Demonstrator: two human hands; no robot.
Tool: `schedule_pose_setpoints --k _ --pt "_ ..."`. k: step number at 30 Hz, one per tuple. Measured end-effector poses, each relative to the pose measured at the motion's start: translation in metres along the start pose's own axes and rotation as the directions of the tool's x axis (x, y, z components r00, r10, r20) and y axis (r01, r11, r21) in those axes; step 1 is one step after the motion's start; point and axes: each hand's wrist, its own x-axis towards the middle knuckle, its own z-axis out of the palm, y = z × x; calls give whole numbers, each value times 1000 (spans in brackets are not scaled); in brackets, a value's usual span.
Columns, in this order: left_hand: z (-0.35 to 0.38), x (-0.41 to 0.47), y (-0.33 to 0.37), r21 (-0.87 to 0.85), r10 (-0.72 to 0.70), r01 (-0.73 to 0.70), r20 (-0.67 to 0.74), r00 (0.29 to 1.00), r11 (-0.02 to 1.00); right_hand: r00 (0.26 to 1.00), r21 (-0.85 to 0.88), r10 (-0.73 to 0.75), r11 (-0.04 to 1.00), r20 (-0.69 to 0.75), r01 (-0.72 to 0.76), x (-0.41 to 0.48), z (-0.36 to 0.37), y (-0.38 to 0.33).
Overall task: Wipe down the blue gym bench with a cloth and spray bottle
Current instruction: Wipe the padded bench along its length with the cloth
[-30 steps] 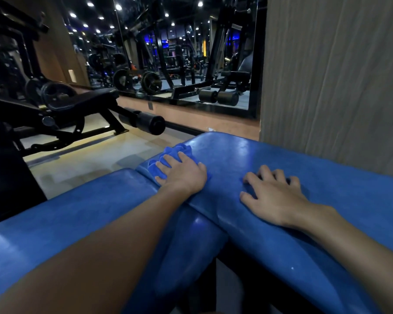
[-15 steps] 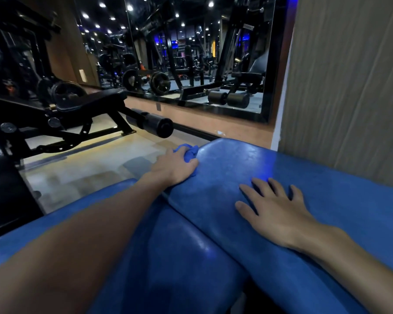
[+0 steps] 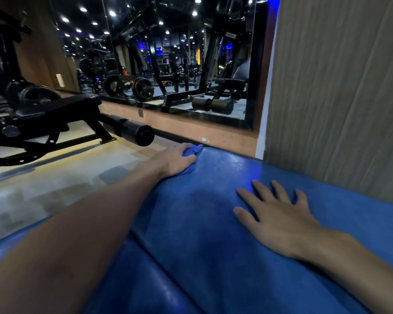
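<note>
The left hand [image 3: 175,158] presses a bunched blue cloth [image 3: 192,155] on the far left corner of the blue bench pad [image 3: 202,214], with the fingers curled around it. The cloth sits right at the edge, and part of it already pokes past the fingertips toward the floor [image 3: 55,182]. If the stroke goes a little further out, the cloth could slip off the corner and fall down, or the hand could lose its support there. The right hand [image 3: 275,218] lies flat on the pad, fingers spread, holding nothing; it seems to steady the person. No spray bottle is visible, so I cannot say where it is. The pad is a deep blue vinyl with a worn, mottled surface and a soft shine near the far end, which may be moisture or only the light. A dark seam [image 3: 159,264] divides it from a second cushion on the left. A black bench [image 3: 61,109] stands well apart, in front of a wall mirror [image 3: 168,64].
</note>
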Motion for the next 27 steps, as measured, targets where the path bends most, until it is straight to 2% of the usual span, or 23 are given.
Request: schedule_pose_setpoints --k 7,10,14,16,19,22,27 --pt "23 61 38 9 65 -65 61 996 998 995 -4 -70 998 -68 70 1 6 3" --pt "33 80 57 65 84 -94 130 988 993 994 11 -83 996 -77 84 2 7 5" --pt "45 85 80 137 181 -213 214 960 968 994 104 -89 990 -58 95 3 3 13" --pt "54 79 85 120 239 -267 205 949 956 989 194 -93 974 -112 113 4 -2 19" --pt "59 59 95 114 310 -330 162 937 937 962 300 -50 944 -269 133 -1 -8 39" --pt "63 31 108 190 374 -398 148 915 898 941 295 91 955 -326 10 -18 -14 72" --pt "72 -14 131 268 426 -456 164 890 849 946 230 255 951 -199 -208 -61 -17 118"
